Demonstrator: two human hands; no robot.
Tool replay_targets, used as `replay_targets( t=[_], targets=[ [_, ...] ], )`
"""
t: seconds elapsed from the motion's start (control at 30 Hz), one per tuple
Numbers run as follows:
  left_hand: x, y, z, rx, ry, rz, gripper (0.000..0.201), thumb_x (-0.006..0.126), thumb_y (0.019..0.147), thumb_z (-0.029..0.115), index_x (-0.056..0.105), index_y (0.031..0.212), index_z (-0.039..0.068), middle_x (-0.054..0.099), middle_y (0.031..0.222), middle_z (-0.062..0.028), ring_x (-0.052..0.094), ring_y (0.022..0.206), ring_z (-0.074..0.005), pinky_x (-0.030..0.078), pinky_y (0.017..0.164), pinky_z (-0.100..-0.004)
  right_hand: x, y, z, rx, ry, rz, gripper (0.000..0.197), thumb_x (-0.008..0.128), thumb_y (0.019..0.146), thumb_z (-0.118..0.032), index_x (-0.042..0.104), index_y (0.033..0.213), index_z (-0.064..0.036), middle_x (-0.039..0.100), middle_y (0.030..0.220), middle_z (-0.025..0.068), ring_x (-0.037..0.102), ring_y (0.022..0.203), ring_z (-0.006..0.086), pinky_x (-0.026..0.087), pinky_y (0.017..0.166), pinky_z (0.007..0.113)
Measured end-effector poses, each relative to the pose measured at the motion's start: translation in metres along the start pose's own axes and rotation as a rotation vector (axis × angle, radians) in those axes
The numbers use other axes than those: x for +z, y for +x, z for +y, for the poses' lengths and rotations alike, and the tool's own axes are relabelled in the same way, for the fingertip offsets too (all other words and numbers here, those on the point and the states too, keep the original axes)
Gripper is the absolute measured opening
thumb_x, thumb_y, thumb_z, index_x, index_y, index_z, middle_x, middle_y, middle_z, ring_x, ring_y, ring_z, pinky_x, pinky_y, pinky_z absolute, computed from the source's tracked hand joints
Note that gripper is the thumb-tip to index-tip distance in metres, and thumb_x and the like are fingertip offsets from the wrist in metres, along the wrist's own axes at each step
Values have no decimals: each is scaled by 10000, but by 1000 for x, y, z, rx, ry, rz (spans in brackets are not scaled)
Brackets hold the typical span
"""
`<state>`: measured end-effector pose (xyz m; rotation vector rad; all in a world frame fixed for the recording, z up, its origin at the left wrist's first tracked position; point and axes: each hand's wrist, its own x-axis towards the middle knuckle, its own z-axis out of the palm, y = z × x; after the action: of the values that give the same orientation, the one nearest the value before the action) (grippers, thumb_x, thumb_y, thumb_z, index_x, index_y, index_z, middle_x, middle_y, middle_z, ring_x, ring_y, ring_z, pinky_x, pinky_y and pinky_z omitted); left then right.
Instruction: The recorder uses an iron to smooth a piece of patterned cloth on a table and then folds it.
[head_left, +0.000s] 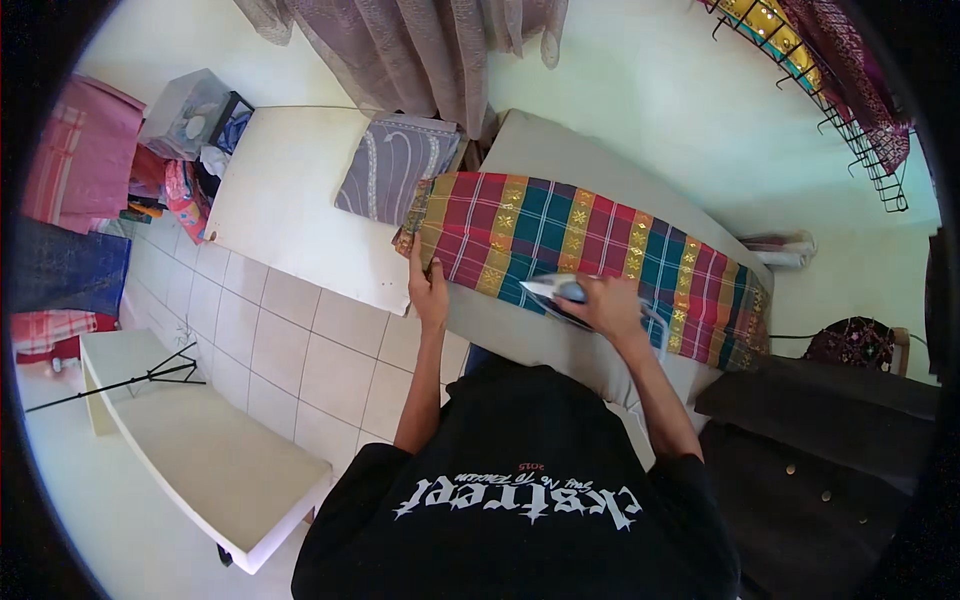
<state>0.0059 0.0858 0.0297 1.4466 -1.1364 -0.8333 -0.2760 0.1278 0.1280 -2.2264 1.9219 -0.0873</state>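
A long plaid cloth (600,235) in red, green and gold, with gold motifs, lies spread over a grey-covered surface (520,335). My right hand (608,305) is wrapped round the handle of a clothes iron (548,288). The iron rests near the middle of the cloth's near edge, its tip pointing left. A pale cord (657,330) loops behind it beside my wrist. At the cloth's left end, my left hand (428,292) touches the near corner, index finger and thumb stretched and apart. Its other fingers are mostly hidden.
Left of the cloth is a white flat surface (285,190), with a folded grey patterned cloth (398,165) beside it. Dark fabric (820,450) lies at the right. A white bench (200,430) and a black tripod (165,375) stand at the left. Clothes hang from a wire rack (850,130).
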Motion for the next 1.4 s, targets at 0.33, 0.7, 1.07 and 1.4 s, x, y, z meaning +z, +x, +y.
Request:
replay_targets(
  t=[0.33,0.7,1.07,1.4],
  targets=[
    [-14,23,2,-524,-524,242,437,517,1012,284,466,1382,56,583,1236,-74,574,1043,-147,455,821,-291,37,101,-101,-234,138,148,493,669,794,-567,693,912,-89,677,732,150,683,676,318,532,607,427],
    [-1,35,-45,-312,-479,347,329,528,1017,335,575,1124,28,645,1059,-70,592,960,-163,485,853,-297,46,100,-131,-170,194,44,525,638,835,-548,662,1035,-64,695,852,159,690,787,323,529,687,451],
    [4,30,-43,-115,75,462,456,463,1024,394,538,1149,-38,658,989,-200,632,901,-318,483,835,-394,10,-7,44,447,-65,251,533,656,805,-607,686,883,-80,678,685,156,689,636,334,547,589,451],
    [28,32,4,466,857,209,533,532,975,336,434,1429,75,443,1446,-204,415,1335,-348,264,1114,-531,10,16,53,101,-31,136,477,683,800,-579,674,884,-110,676,669,143,682,597,320,544,555,452]
  ],
)
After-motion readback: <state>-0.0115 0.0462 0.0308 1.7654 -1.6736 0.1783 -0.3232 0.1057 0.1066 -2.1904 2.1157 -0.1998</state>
